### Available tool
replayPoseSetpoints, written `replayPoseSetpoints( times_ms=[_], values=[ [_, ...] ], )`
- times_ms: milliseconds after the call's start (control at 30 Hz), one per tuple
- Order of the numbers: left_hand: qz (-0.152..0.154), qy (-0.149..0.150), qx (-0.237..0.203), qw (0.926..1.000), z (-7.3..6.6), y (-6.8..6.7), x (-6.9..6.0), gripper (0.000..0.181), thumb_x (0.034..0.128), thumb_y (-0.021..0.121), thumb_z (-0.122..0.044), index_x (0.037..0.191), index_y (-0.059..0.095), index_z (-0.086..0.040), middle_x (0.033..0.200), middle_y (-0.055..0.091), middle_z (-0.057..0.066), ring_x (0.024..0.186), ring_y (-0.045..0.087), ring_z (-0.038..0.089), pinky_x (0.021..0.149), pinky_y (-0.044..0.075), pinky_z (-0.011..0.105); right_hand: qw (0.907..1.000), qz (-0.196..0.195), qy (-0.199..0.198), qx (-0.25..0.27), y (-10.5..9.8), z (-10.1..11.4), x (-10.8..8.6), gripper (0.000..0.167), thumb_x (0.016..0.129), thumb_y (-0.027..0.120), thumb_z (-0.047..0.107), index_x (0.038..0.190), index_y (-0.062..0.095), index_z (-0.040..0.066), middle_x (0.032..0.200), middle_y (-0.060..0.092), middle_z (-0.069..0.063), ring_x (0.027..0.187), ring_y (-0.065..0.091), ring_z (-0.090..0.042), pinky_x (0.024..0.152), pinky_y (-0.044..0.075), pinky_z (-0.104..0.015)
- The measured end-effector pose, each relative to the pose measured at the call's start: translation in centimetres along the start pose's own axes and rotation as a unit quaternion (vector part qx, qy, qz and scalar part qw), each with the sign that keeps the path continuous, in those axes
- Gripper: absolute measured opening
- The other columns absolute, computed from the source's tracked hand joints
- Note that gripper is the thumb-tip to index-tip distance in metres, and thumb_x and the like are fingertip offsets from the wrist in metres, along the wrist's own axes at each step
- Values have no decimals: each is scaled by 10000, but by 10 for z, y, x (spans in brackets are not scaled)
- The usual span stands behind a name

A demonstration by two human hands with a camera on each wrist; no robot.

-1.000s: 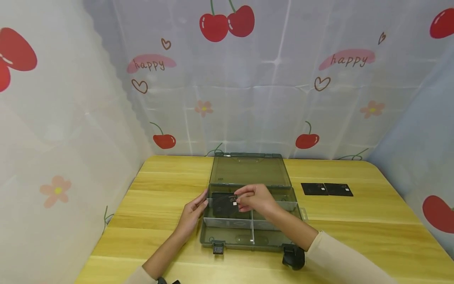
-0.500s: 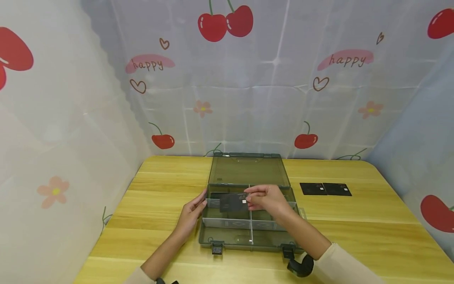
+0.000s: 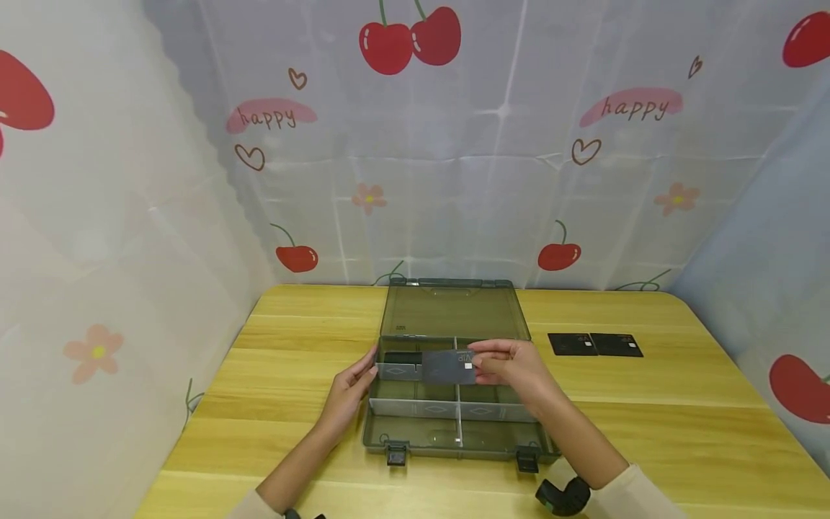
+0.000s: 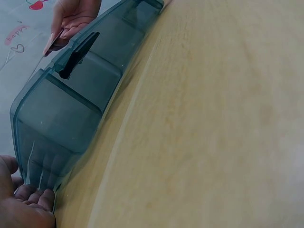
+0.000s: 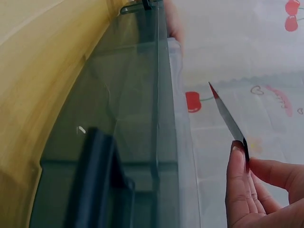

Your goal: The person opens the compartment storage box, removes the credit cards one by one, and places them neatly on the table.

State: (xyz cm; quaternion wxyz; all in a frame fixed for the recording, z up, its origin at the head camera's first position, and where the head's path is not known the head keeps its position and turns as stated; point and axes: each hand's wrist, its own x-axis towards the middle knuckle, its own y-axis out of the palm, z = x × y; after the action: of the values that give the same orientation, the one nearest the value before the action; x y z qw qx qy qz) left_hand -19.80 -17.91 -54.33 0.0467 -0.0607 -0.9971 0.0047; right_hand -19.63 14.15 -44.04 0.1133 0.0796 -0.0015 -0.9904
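My left grip [image 3: 350,389], parted, touches the box [image 3: 447,452]; my right grip [image 3: 516,369], pinching the card [image 3: 446,367] by one end, could slacken and drop it.

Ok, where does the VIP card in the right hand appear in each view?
Head: held VIP card, below and slightly right of centre, print visible.
Left wrist: held VIP card, upper left, a thin dark sliver.
Right wrist: held VIP card, right of centre, nearly edge-on.
Shared landmark: translucent compartment box.
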Motion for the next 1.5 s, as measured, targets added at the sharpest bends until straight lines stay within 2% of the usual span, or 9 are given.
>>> replayPoseSetpoints(
  times_ms=[233, 433, 567, 700, 867, 1100, 1233, 1500],
  values=[
    [-68, -50, 71, 9999, -4, -2, -3, 495, 1060, 563, -226, 1532, 456, -122, 1596, 378, 3, 1482, 317, 195, 1153, 313, 321, 9998, 11, -79, 195, -14, 0, -3, 383, 957, 661, -4, 1314, 597, -127, 947, 737, -67, 801, 735, -190, 794, 623, -393],
    [-35, 7, 69, 10000, -4, -2, -1, 514, 1057, 569, -244, 1536, 446, -102, 1605, 367, 32, 1489, 307, 229, 1158, 306, 340, 9997, -75, -189, 160, -30, 3, -3, 413, 966, 657, 8, 1347, 572, -128, 965, 740, -49, 834, 736, -176, 784, 624, -350],
    [-30, 14, 152, 9999, -3, -1, -1, 521, 1060, 563, -252, 1540, 435, -95, 1609, 359, 44, 1489, 303, 247, 1150, 311, 329, 9995, -177, -210, 160, -43, 3, -2, 450, 971, 661, 21, 1377, 540, -131, 984, 750, -54, 858, 735, -183, 815, 617, -377],
    [-49, -66, 116, 9999, -3, 0, -1, 516, 1061, 563, -261, 1541, 441, -116, 1603, 372, 16, 1484, 311, 208, 1149, 317, 319, 9991, -324, -259, 124, -54, 3, -3, 467, 975, 671, 48, 1387, 534, -122, 984, 750, -40, 858, 729, -175, 837, 611, -389],
    [-67, -139, 60, 9999, -3, 1, 0, 504, 1059, 565, -253, 1537, 453, -140, 1593, 386, -18, 1473, 324, 164, 1148, 315, 314, 9986, -440, -280, 99, -65, 4, -4, 446, 981, 666, 57, 1374, 550, -118, 983, 731, -28, 847, 718, -160, 816, 617, -344],
    [-62, -101, 129, 9998, -4, 1, 0, 505, 1062, 560, -255, 1539, 446, -132, 1595, 384, -1, 1482, 317, 191, 1158, 310, 331, 9979, -590, -256, 35, -80, 5, -1, 454, 980, 674, 77, 1372, 551, -117, 933, 725, -26, 810, 713, -163, 785, 624, -345],
    [-49, -107, 129, 9998, -3, 1, -1, 498, 1065, 554, -239, 1540, 446, -136, 1595, 383, 2, 1480, 321, 196, 1155, 315, 336, 9975, -658, -256, 8, -90, 3, -1, 453, 987, 671, 92, 1377, 553, -104, 935, 724, -12, 819, 713, -155, 809, 620, -366],
    [-66, -90, 88, 9999, -3, 1, -1, 493, 1061, 561, -236, 1534, 459, -143, 1584, 398, -14, 1470, 336, 161, 1152, 317, 307, 9961, -848, -247, 5, -111, 2, 0, 430, 994, 645, 62, 1389, 557, -83, 1011, 700, 6, 850, 719, -138, 804, 617, -324]
  ],
)
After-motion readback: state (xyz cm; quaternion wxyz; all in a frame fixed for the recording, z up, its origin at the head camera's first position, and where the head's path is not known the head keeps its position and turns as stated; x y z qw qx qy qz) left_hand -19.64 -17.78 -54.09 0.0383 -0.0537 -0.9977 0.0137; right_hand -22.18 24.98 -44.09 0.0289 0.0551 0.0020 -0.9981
